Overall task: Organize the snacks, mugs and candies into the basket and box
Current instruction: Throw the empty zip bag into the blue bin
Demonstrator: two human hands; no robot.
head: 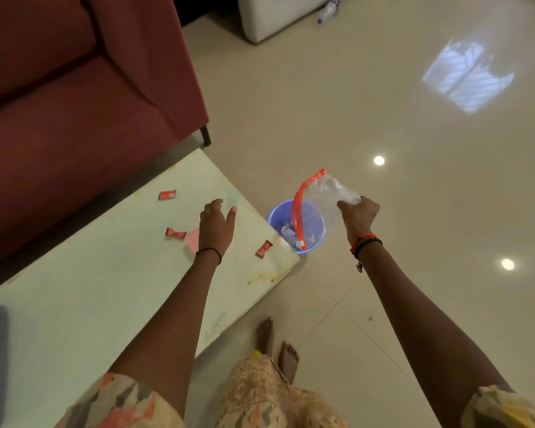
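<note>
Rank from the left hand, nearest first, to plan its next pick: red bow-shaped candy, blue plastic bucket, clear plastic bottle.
1. Red bow-shaped candy, on the table, just left of the left hand.
2. Blue plastic bucket, on the floor, right.
3. Clear plastic bottle, far floor.

1. The left arm (173, 319) reached forward, nearly straight, bare from its patterned sleeve (121, 403) to the wrist, which wore a thin black band (209, 251).
2. The left grip (217, 223) hovered palm down, fingers loosely bent, thumb spread wide, holding nothing.
3. The right arm (414, 310) stretched forward too, bare, with red and dark bracelets (365, 240) at the wrist.
4. The right grip (359, 216) faced knuckles up, fingers curled, pinching a clear plastic bag (328, 196); a ring (364, 197) showed on one finger.
</note>
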